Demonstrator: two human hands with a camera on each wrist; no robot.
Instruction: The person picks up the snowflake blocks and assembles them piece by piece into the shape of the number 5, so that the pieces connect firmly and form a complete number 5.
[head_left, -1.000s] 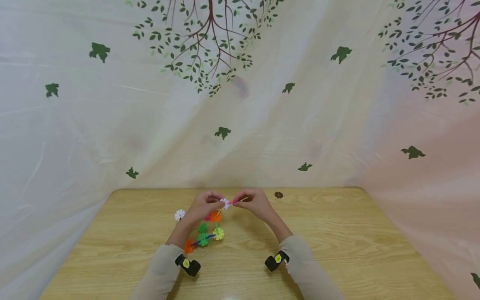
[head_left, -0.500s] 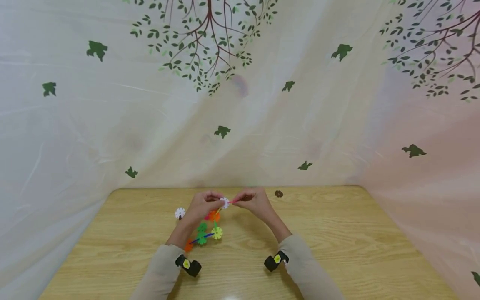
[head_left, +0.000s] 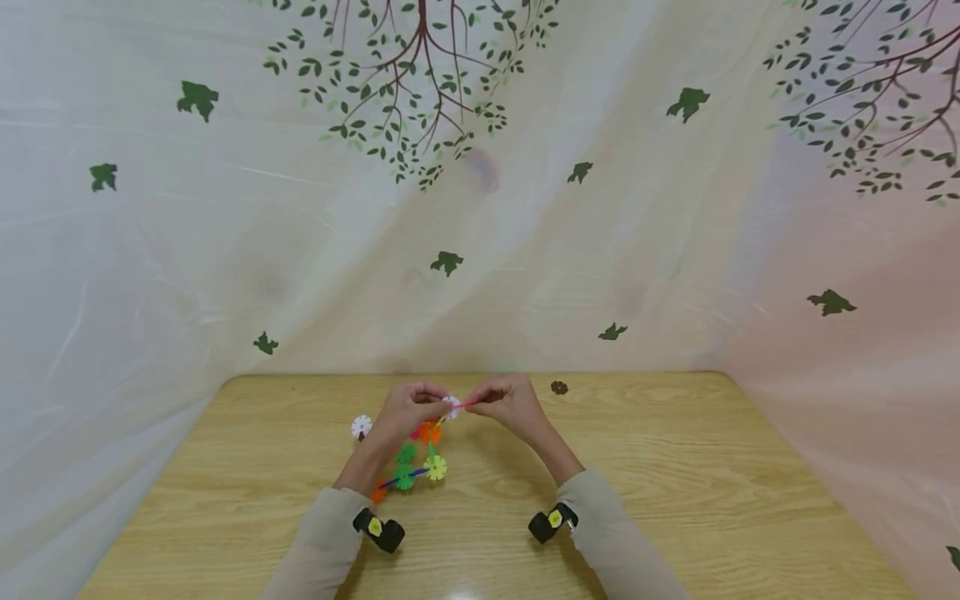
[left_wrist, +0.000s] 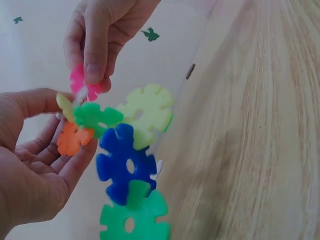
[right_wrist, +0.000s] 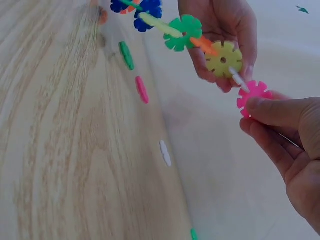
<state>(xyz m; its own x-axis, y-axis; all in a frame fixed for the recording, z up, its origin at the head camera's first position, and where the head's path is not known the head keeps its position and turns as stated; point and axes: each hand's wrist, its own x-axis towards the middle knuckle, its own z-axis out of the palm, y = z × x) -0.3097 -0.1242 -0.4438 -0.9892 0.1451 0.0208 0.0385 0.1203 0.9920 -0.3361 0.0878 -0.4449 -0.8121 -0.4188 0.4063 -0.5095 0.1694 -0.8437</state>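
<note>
A chain of slotted plastic snowflake discs hangs between the hands in the wrist views. My left hand (head_left: pixel 403 414) holds it near its upper end, around the yellow disc (right_wrist: pixel 223 59) and the white disc (head_left: pixel 452 406). Between thumb and forefinger, my right hand (head_left: pixel 512 405) pinches a pink disc (right_wrist: pixel 255 96), whose edge meets the white one. Down the chain follow an orange disc (left_wrist: pixel 74 139), a green disc (left_wrist: pixel 97 119), a pale yellow disc (left_wrist: pixel 148 107), a blue disc (left_wrist: pixel 125 165) and another green disc (left_wrist: pixel 112 220). The left fingertips are partly hidden behind discs.
On the wooden table (head_left: pixel 675 483) lie loose discs: a brown disc (head_left: pixel 559 387) near the back edge, a white disc (head_left: pixel 362 427) left of my left hand, and a green disc (right_wrist: pixel 126 55) and a pink disc (right_wrist: pixel 142 90). A pale leaf-printed curtain (head_left: pixel 510 308) stands behind the table.
Both hands stay in nearly the same place, with the pink disc against the white one. The view shifts slightly; no disc is visibly let go.
</note>
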